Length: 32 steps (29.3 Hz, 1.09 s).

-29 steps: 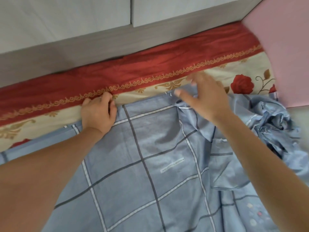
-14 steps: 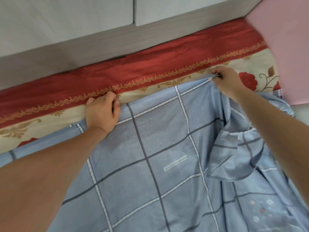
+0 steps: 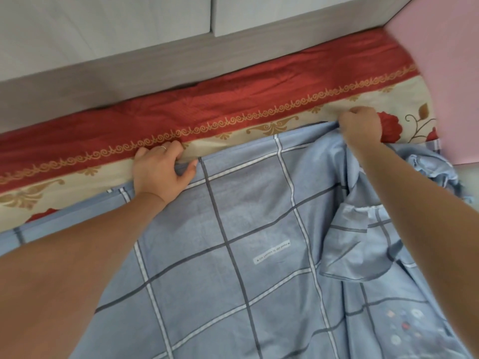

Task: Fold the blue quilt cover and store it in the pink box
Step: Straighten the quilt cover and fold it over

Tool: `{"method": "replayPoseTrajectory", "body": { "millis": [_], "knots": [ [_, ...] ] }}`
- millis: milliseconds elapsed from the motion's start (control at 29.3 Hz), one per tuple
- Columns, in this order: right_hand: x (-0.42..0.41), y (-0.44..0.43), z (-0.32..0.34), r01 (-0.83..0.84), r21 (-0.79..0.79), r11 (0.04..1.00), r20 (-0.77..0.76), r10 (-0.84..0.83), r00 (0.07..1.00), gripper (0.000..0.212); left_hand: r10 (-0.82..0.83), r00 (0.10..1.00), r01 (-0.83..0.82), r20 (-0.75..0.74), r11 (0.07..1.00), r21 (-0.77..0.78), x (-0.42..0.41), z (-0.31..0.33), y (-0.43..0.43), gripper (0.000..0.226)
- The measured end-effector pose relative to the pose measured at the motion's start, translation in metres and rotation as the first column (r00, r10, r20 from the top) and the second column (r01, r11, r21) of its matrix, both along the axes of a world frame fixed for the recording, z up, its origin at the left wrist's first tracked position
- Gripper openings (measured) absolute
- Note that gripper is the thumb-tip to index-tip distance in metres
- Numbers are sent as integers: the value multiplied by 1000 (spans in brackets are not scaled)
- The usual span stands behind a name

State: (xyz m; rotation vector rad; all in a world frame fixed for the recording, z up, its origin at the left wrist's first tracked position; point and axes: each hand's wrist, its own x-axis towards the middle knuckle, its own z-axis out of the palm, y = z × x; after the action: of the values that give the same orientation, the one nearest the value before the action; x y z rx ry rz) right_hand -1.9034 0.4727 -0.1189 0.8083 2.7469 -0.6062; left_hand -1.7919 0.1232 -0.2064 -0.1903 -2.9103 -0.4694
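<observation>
Head view: left hand (image 3: 160,172) and right hand (image 3: 360,125) each clench the far edge of the blue quilt cover (image 3: 246,242), which spreads between and below them. The right has drawn slightly farther outward; the left stays put.

Blue grid-checked quilt cover (image 3: 246,242)

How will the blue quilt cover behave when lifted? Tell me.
Likely floppy: the blue quilt cover sags in folds below the right hand. Probably light, as it looks thin. Apt to bunch, like its crumpled right end.
</observation>
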Motion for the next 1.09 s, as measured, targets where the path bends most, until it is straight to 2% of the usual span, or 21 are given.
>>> {"method": "replayPoseTrajectory", "body": {
  "millis": [68, 137, 205, 273, 342, 444, 547, 649, 854, 957, 1093],
  "knots": [
    [11, 2, 5, 48, -153, 987, -154, -71, 985, 29, 2, 1000, -2, 2, 1000, 6, 1, 0, 1, 34],
    [27, 3, 10, -59, -327, 943, -277, -36, 960, 34, 1, 1000, -1, -1, 1000, 5, 1, 0, 0, 34],
    [39, 7, 17, -180, -397, 900, -259, 79, 963, 36, 0, 1000, 0, -2, 1000, 7, 0, -1, 0, 34],
    [43, 13, 19, -332, -295, 896, -122, 309, 943, 35, 2, 1000, -2, -3, 1000, 6, -1, -1, 0, 34],
    [38, 20, 18, -482, -92, 871, 44, 487, 872, 41, 5, 1000, -5, -5, 1000, 5, -1, -1, 0, 33],
    [23, 26, 14, -469, -10, 883, 221, 460, 860, 51, 6, 1000, -6, -25, 1000, 8, 1, -1, 0, 33],
    [9, 22, 6, -479, 105, 872, 293, 433, 853, 56, 6, 999, -6, -36, 1000, 11, 0, -2, 1, 33],
    [4, 14, -2, -472, 196, 859, 294, 408, 864, 50, 5, 999, -5, -32, 1000, 9, 0, -3, 1, 32],
    [11, 6, -14, -442, 348, 827, 134, 423, 896, 47, 4, 999, -4, -40, 1000, 9, -1, -4, 1, 31],
    [12, 2, -15, -439, 398, 805, 135, 422, 897, 45, 5, 999, -5, -36, 1000, 12, -1, -4, 0, 30],
    [12, 0, -18, -393, 404, 826, 32, 417, 908, 47, 4, 999, -4, -44, 1000, 2, -1, -6, 0, 29]
  ]
}}
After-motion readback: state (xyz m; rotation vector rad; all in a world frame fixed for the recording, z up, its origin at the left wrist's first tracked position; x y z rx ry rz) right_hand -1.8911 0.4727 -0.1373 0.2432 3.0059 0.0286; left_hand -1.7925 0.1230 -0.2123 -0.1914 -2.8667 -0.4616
